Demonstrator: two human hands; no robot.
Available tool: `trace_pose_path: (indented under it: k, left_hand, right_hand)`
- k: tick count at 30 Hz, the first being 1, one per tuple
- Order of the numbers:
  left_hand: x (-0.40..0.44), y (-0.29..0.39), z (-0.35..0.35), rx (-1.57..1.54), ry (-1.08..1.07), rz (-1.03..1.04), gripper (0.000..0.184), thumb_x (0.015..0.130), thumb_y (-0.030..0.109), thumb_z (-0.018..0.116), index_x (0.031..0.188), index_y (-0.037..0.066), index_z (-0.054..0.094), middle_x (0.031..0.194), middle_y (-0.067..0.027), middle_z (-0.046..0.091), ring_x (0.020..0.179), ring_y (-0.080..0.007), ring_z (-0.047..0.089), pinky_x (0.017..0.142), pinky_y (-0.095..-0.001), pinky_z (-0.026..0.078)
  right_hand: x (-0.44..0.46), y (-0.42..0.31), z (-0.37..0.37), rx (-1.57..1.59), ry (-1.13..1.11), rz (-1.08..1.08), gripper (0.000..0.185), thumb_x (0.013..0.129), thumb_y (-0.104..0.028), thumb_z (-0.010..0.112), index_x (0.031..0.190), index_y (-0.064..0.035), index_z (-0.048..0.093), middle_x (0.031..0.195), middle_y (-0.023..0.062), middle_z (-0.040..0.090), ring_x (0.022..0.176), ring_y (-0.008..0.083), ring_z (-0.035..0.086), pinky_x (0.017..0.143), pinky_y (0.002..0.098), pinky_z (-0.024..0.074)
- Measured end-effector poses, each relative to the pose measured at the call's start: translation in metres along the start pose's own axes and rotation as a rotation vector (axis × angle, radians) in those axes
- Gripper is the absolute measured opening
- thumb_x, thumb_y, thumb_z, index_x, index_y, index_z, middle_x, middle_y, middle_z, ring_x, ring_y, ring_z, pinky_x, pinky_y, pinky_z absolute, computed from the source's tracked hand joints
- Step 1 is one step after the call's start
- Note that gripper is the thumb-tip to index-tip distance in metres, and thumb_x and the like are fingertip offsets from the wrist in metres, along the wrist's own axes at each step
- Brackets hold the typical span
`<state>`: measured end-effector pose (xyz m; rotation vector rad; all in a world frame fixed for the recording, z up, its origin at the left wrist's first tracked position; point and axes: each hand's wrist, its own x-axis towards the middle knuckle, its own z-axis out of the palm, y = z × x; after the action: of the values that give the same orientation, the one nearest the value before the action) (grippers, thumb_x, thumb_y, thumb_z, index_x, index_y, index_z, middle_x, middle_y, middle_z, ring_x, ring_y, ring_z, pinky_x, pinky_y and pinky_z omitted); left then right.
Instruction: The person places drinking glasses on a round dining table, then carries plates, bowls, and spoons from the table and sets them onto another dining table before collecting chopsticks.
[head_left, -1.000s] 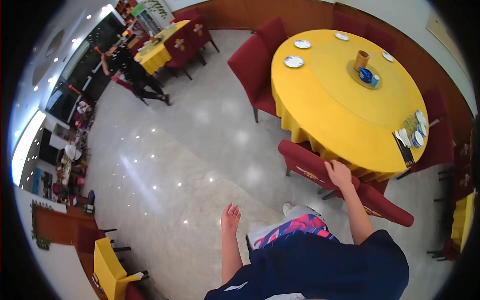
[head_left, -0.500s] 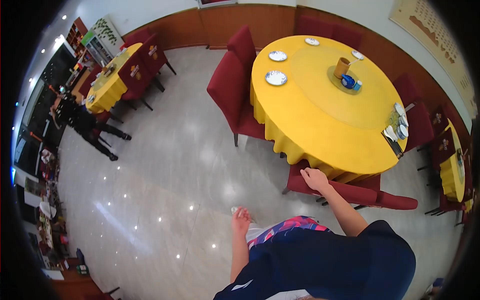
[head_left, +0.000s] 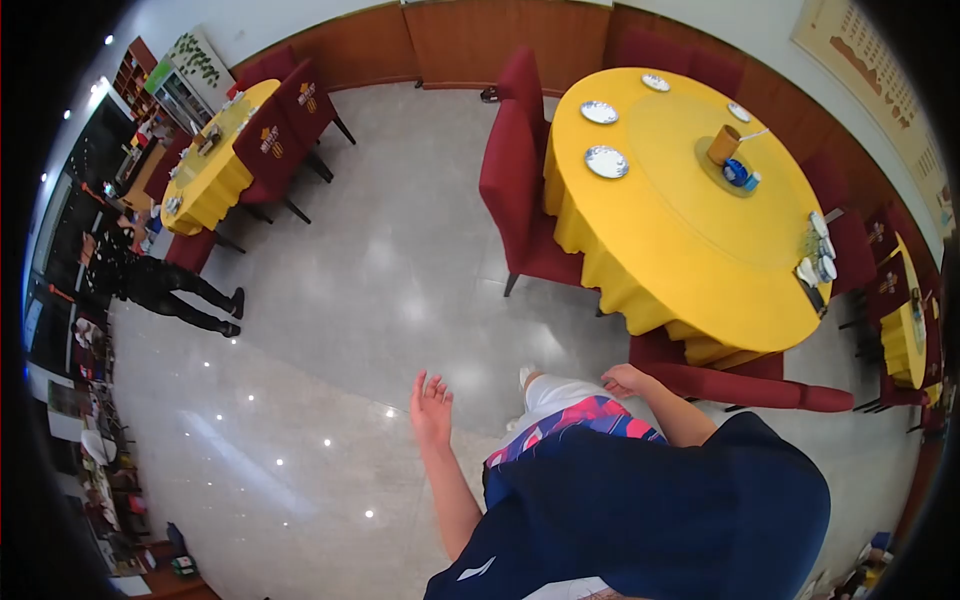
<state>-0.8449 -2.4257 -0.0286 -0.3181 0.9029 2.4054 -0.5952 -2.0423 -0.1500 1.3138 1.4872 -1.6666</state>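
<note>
My left hand (head_left: 431, 412) hangs over the tiled floor with its fingers spread and nothing in them. Close to my waist, my right hand (head_left: 626, 381) is loosely bent and holds nothing that I can see. It is beside the left end of a dark red chair back (head_left: 755, 388), apart from it as far as I can tell. Beyond that chair stands a round table with a yellow cloth (head_left: 700, 270). White patterned plates (head_left: 606, 162), a brown cylindrical holder (head_left: 724, 145) and a blue teapot (head_left: 736, 172) are on it.
More red chairs (head_left: 512, 185) stand around the round table. At the left is a second table with a yellow cloth (head_left: 205, 200) and chairs. A person in dark clothes (head_left: 150, 275) stands near it. A third yellow table (head_left: 903, 335) is at the far right.
My right hand has come off the chair back and drawn in toward my waist. My left hand has swung outward to the left and forward. The round table now sits further right in view.
</note>
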Motion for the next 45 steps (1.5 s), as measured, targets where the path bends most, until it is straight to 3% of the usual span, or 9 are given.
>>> trace_pose_path:
  k: [5, 11, 19, 27, 36, 39, 41, 43, 45]
  left_hand:
    - [0.083, 0.026, 0.032, -0.015, -0.087, -0.071, 0.039, 0.094, 0.03, 0.046, 0.128, 0.012, 0.045, 0.105, -0.0069, 0.057, 0.09, -0.0174, 0.053, 0.079, -0.034, 0.043]
    - [0.199, 0.084, 0.056, 0.082, -0.143, -0.124, 0.039, 0.094, 0.031, 0.046, 0.128, 0.013, 0.045, 0.105, -0.0055, 0.057, 0.09, -0.0171, 0.053, 0.081, -0.0356, 0.043]
    - [0.354, 0.147, 0.114, 0.121, -0.003, -0.275, 0.033, 0.094, 0.029, 0.046, 0.123, 0.015, 0.05, 0.106, -0.0058, 0.058, 0.089, -0.0184, 0.055, 0.079, -0.0379, 0.045]
    - [0.491, 0.14, 0.184, 0.103, -0.134, -0.316, 0.031, 0.094, 0.026, 0.045, 0.122, 0.013, 0.05, 0.104, -0.0066, 0.06, 0.085, -0.0178, 0.056, 0.075, -0.0339, 0.046]
    - [0.623, 0.121, 0.281, 0.882, -0.131, -0.698, 0.033, 0.095, 0.024, 0.045, 0.123, 0.008, 0.05, 0.101, -0.0091, 0.062, 0.078, -0.0151, 0.055, 0.066, -0.0283, 0.045]
    - [0.7, 0.118, 0.299, 0.988, -0.17, -0.748, 0.035, 0.094, 0.026, 0.047, 0.124, 0.008, 0.049, 0.102, -0.0095, 0.062, 0.076, -0.014, 0.054, 0.063, -0.0262, 0.044]
    - [0.753, 0.14, 0.314, 1.08, -0.167, -0.757, 0.036, 0.094, 0.027, 0.048, 0.124, 0.008, 0.049, 0.102, -0.0097, 0.062, 0.075, -0.0135, 0.053, 0.062, -0.0255, 0.044]
    - [0.797, 0.145, 0.325, 1.062, -0.163, -0.808, 0.037, 0.094, 0.028, 0.048, 0.125, 0.008, 0.048, 0.101, -0.0098, 0.062, 0.074, -0.0129, 0.053, 0.061, -0.0252, 0.043]
    - [0.833, 0.153, 0.346, 1.111, -0.176, -0.724, 0.038, 0.094, 0.029, 0.048, 0.125, 0.006, 0.048, 0.101, -0.0093, 0.062, 0.073, -0.0123, 0.053, 0.061, -0.025, 0.043]
  right_hand:
    - [0.065, -0.061, 0.023, 0.036, -0.023, -0.043, 0.032, 0.087, -0.029, 0.055, 0.111, -0.0088, 0.059, 0.096, 0.0135, 0.064, 0.082, 0.0219, 0.063, 0.064, 0.0365, 0.0519]
    - [0.177, -0.199, -0.019, 0.836, 0.184, -0.265, 0.031, 0.091, -0.033, 0.044, 0.106, -0.0096, 0.057, 0.082, 0.008, 0.062, 0.063, 0.0177, 0.058, 0.056, 0.0334, 0.0484]
    - [0.253, -0.36, -0.073, 1.14, 0.269, -0.411, 0.039, 0.095, -0.046, 0.037, 0.11, -0.0123, 0.052, 0.086, 0.0055, 0.063, 0.075, 0.0158, 0.06, 0.066, 0.0317, 0.0495]
    - [0.277, -0.425, -0.16, 1.473, 0.492, -0.433, 0.071, 0.088, -0.049, 0.053, 0.134, 0.0004, 0.03, 0.109, 0.0246, 0.053, 0.09, 0.0311, 0.06, 0.077, 0.0438, 0.054]
    - [0.274, -0.503, -0.201, 1.347, 1.028, -0.193, 0.077, 0.08, -0.047, 0.064, 0.117, 0.0152, 0.037, 0.083, 0.0289, 0.061, 0.065, 0.0336, 0.066, 0.049, 0.0438, 0.0566]
    - [0.294, -0.535, -0.235, 1.454, 1.134, -0.17, 0.065, 0.085, -0.045, 0.059, 0.106, 0.0147, 0.044, 0.081, 0.0286, 0.063, 0.062, 0.0309, 0.067, 0.047, 0.0421, 0.0563]
    - [0.331, -0.519, -0.24, 1.652, 1.018, -0.134, 0.05, 0.09, -0.04, 0.052, 0.102, 0.0085, 0.052, 0.078, 0.0235, 0.065, 0.06, 0.0274, 0.067, 0.05, 0.0383, 0.0563]
    - [0.392, -0.499, -0.238, 1.242, 1.527, 0.1, 0.051, 0.094, -0.042, 0.043, 0.092, 0.0066, 0.057, 0.063, 0.0173, 0.064, 0.052, 0.0254, 0.065, 0.044, 0.0353, 0.053]
    - [0.349, -0.523, -0.236, 1.331, 1.34, 0.06, 0.052, 0.093, -0.044, 0.043, 0.091, 0.0059, 0.058, 0.062, 0.015, 0.065, 0.05, 0.0231, 0.064, 0.043, 0.0335, 0.051]
